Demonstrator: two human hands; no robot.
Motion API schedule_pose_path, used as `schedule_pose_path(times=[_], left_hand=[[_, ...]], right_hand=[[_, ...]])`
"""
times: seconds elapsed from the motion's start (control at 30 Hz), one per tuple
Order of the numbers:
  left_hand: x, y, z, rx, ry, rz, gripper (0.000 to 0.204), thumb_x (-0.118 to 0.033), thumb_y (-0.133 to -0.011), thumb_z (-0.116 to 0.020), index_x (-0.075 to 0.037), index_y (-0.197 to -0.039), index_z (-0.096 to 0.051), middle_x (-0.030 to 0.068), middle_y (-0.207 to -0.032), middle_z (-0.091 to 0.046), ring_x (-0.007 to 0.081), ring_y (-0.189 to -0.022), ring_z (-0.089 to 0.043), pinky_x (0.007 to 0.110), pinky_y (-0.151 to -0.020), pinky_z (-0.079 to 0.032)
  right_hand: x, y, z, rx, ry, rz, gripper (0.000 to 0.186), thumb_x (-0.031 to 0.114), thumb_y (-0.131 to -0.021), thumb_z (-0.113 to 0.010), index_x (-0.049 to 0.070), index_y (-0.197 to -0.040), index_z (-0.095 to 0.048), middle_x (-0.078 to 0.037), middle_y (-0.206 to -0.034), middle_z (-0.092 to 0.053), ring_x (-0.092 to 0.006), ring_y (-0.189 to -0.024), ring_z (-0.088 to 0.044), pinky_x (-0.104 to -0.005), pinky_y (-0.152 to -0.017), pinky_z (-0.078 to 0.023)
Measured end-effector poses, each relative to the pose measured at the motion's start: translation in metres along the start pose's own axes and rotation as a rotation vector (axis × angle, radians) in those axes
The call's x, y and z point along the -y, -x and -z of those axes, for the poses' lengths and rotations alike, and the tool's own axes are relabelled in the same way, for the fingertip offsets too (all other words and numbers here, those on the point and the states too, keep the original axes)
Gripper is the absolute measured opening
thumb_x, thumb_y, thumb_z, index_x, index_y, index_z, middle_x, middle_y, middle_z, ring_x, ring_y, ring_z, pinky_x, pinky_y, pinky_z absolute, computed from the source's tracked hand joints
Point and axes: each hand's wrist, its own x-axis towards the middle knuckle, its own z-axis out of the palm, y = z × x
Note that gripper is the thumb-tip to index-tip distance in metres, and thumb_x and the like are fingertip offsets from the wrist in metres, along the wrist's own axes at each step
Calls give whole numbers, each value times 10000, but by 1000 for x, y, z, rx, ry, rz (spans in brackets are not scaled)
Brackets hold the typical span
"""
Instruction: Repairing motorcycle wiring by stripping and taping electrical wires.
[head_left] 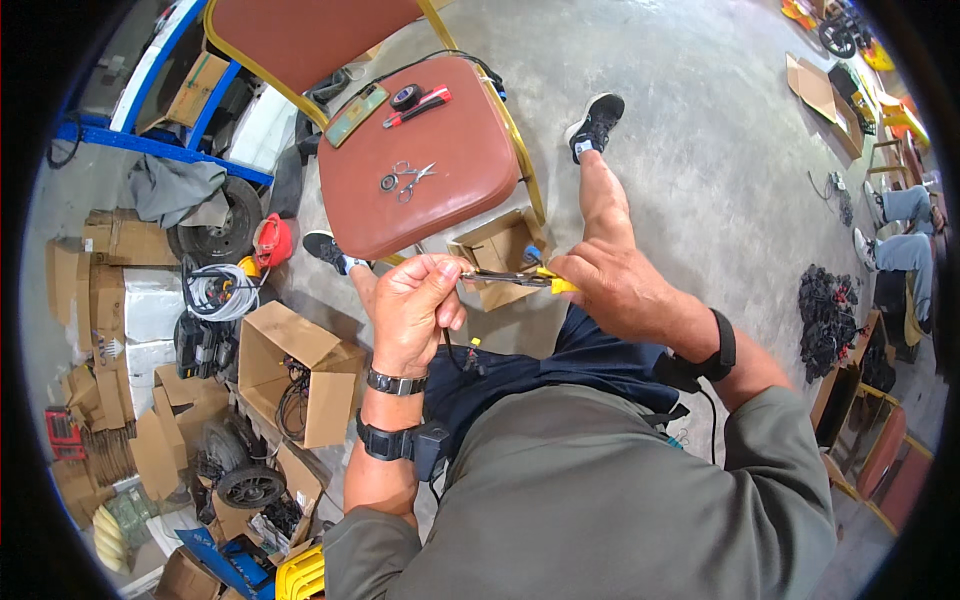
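My left hand [412, 305] pinches the end of a dark cable [450, 350], which hangs down toward my lap and has small connectors lower down. My right hand [615, 285] grips yellow-handled pliers [555, 283], whose metal jaws reach across to my left fingertips at the cable end; exactly what lies between the jaws is too small to tell. Beyond my hands, a padded brown chair [440, 205] holds scissors [420, 175], a black tape roll [406, 97], a red-and-black utility knife [425, 103] and a phone-like object [355, 115]. A small cardboard box [490, 293] is behind the pliers.
Cardboard boxes [285, 380], wheels [250, 485], a coiled white hose [215, 295] and a blue rack [185, 150] crowd the left. At right, another person's legs [905, 255] are near a dark cable pile [828, 325]. My feet rest on concrete floor [700, 160].
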Motion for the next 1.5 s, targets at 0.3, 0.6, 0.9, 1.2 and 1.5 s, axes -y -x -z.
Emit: schedule_pose_path(times=[0.3, 0.6, 0.9, 1.2, 1.5], left_hand=[[7, -6, -7, -115, -6, -8, 162, -126, -923, -617, 31, -936, -654, 110, -829, -651, 89, -499, -511, 271, -485, -483], [24, -5, -10, -190, -18, -74, 119, -93, -923, -616, 24, -925, -636, 27, -725, -592, 88, -516, -526, 268, -503, -515], [30, -6, -8, -190, 8, -78, 114, -103, -914, -626, 10, -930, -636, 76, -759, -598, 117, -515, -523, 284, -489, -510], [29, -5, -12, -206, 53, -105, 160, -36, -902, -607, -14, -1061, -600, 106, -755, -617, 124, -490, -540, 294, -483, -526], [27, -3, -11, -211, 11, -148, 181, -12, -895, -604, 2, -1075, -605, 107, -725, -624, 121, -474, -540, 288, -470, -522]], right_hand=[[20, 19, -26, 142, -762, -377, 258, 126, -955, -531, -8, -1176, -517, -140, -816, -568, -237, -740, -551, -339, -685, -445], [23, 19, -38, 101, -832, -444, 316, 149, -960, -517, 2, -1238, -494, -183, -777, -580, -240, -685, -566, -355, -661, -451], [23, 19, -44, 74, -799, -442, 204, 140, -956, -524, -13, -1091, -512, -181, -782, -559, -272, -706, -553, -370, -679, -446], [28, 19, -41, 69, -800, -420, 357, 104, -929, -550, -19, -1258, -488, -225, -997, -608, -322, -913, -606, -376, -812, -465], [28, 17, -40, 51, -745, -379, 344, 100, -928, -536, -22, -1249, -504, -224, -1054, -616, -350, -989, -615, -386, -840, -479]])
